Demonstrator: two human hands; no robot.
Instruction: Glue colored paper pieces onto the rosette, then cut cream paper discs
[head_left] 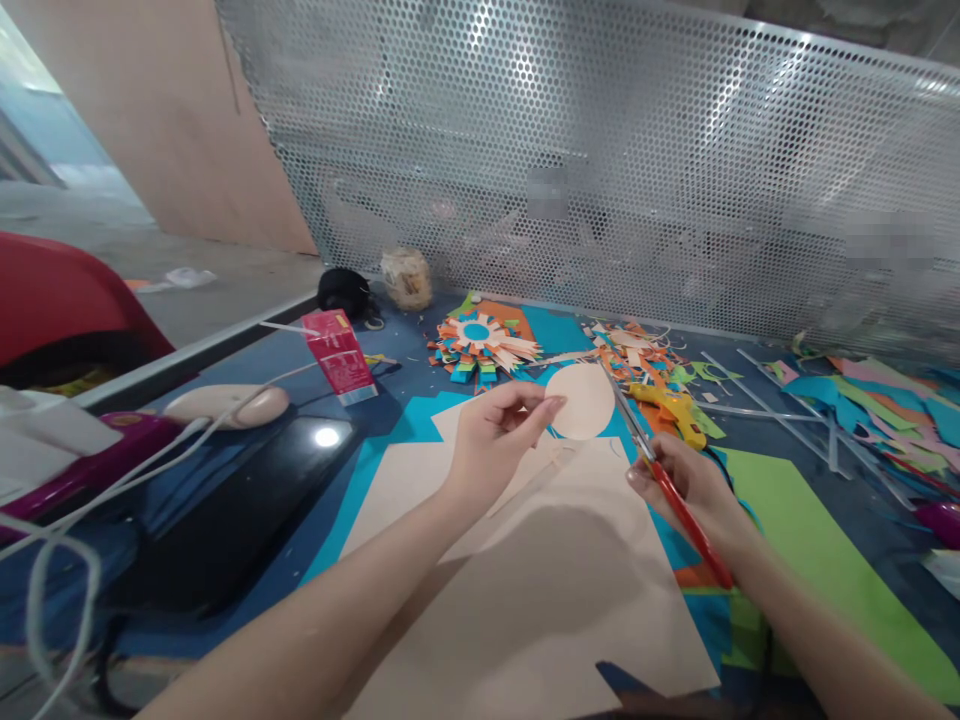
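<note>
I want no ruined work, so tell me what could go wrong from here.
The scissors in the right hand have their blades close to the paper disc in the left hand; a slip could nick it. The pink drink carton, with a straw in it, stands near the blue paper; if knocked over, it might spill there.

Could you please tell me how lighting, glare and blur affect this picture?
In the head view, a bright glare spot on the black slab, light streaks on the perforated metal panel, and a soft shadow across the pale sheet; also in the head view, blocky blurred patches over the panel, the paper disc and scissors fairly clear.
</note>
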